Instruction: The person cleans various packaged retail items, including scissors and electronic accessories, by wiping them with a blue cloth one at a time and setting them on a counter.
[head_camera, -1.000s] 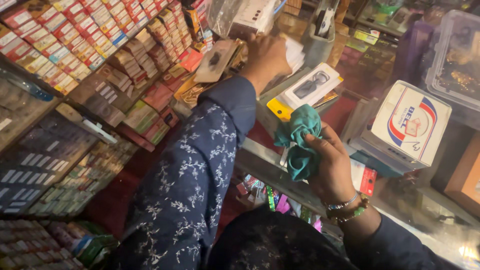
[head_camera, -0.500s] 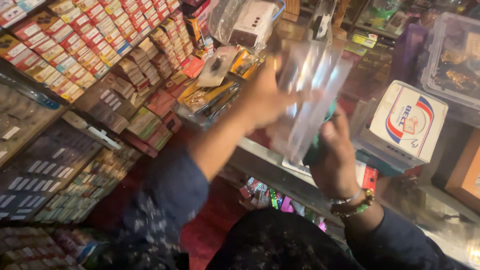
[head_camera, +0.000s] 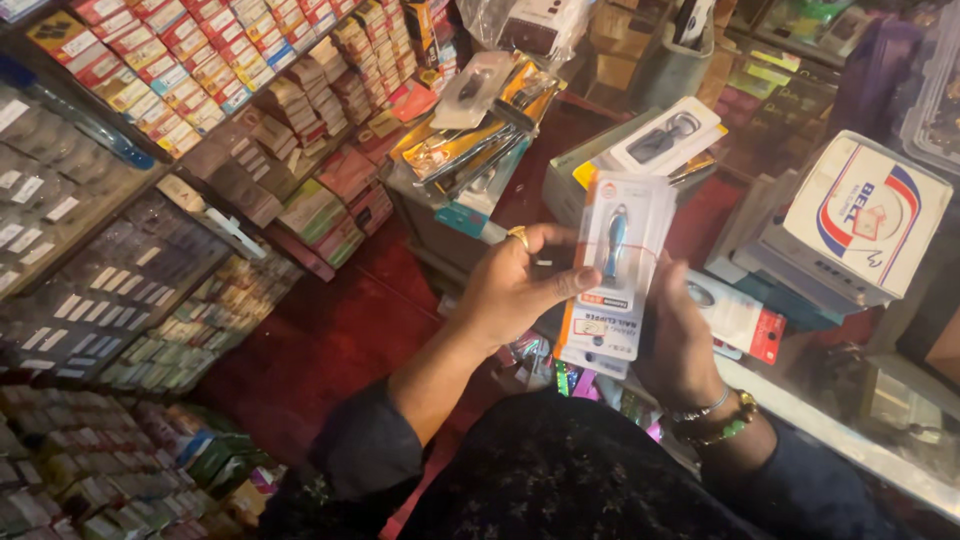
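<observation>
Head view: left hand (head_camera: 505, 290) clasped on the left edge of a clear blister pack (head_camera: 608, 270), thumb across the front, ring on one of the fingers (head_camera: 519, 238). Right hand (head_camera: 680, 345) behind the pack, gripping it from the back, fingers mostly hidden; beaded bracelets (head_camera: 712, 415) at that wrist. Pack held upright above the near edge of the glass desk (head_camera: 850, 440), a small blue clipper sealed inside, orange and white card at the bottom. Just beyond, a white boxed item (head_camera: 665, 135) lying flat; to the right, a white carton with red and blue stripes (head_camera: 865, 215). Far left, shelves (head_camera: 200, 70) packed with rows of small boxes. Between, a pile of carded goods (head_camera: 470, 140)
</observation>
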